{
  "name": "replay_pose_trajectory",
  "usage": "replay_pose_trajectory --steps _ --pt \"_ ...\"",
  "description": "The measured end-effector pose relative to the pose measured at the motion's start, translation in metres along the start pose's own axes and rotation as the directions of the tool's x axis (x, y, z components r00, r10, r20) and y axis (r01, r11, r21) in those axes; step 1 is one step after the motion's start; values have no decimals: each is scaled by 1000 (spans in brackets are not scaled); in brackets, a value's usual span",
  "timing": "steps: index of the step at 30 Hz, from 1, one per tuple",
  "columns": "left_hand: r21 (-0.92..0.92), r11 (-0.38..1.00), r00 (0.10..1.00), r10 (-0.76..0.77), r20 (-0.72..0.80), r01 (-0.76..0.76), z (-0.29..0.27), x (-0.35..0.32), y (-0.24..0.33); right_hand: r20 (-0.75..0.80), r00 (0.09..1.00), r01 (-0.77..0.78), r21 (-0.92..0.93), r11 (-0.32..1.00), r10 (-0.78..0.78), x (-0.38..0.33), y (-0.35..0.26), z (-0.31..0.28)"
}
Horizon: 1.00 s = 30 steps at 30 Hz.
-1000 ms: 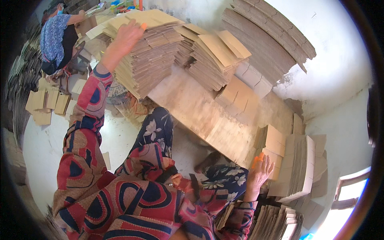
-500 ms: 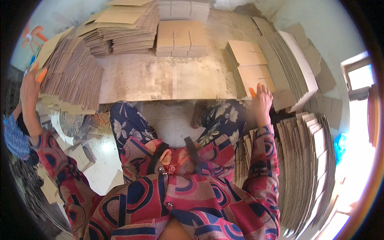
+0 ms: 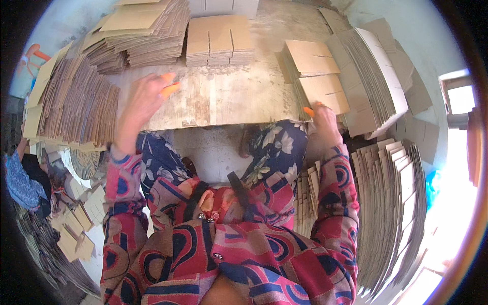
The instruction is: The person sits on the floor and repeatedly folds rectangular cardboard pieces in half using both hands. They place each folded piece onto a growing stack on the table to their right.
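Observation:
My left hand (image 3: 145, 101) is over the bare left part of the wooden board (image 3: 203, 101). Its thumb and forefinger wear orange finger covers and stand apart, with nothing between them. To its left is a fanned row of brown cardboard pieces (image 3: 76, 101). At the board's right side, my right hand (image 3: 325, 122) has its fingertips on the near corner of a slotted cardboard piece (image 3: 325, 94), the top one of a low stack. The orange-covered thumb sits at that corner's edge, the fingers on top; their undersides are hidden.
Behind are a slotted cardboard stack (image 3: 218, 38) and a taller uneven pile (image 3: 142, 30). Large sheets (image 3: 376, 76) lean at the right; a long row of cardboard (image 3: 386, 203) stands beside my right arm. A person in blue cloth (image 3: 25, 178) is at far left.
My left hand has come from the outer side of the fanned row rightward over the board. My right hand has drawn slightly back and left to the stack's near corner. The view has shifted a little.

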<state>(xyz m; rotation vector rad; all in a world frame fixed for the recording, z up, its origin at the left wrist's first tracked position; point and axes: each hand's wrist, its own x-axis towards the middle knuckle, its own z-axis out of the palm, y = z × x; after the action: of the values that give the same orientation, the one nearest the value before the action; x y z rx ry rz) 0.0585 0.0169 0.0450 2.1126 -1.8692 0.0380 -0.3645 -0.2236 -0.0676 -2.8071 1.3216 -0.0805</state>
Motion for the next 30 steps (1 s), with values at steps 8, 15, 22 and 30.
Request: replay_pose_trajectory --steps 8,15,22,30 --pt "-2 998 977 66 -204 -68 102 83 1 -60 997 -68 -202 977 57 -15 13 -5" --pt "155 986 946 -6 -324 59 173 141 -8 -270 938 -260 -128 957 218 -33 -14 -53" --pt "462 882 994 107 7 -99 214 149 -28 -480 726 -278 448 849 492 -39 -49 -106" --pt "327 922 963 250 -101 -205 183 151 -18 -313 787 86 909 408 531 -14 -79 -97"
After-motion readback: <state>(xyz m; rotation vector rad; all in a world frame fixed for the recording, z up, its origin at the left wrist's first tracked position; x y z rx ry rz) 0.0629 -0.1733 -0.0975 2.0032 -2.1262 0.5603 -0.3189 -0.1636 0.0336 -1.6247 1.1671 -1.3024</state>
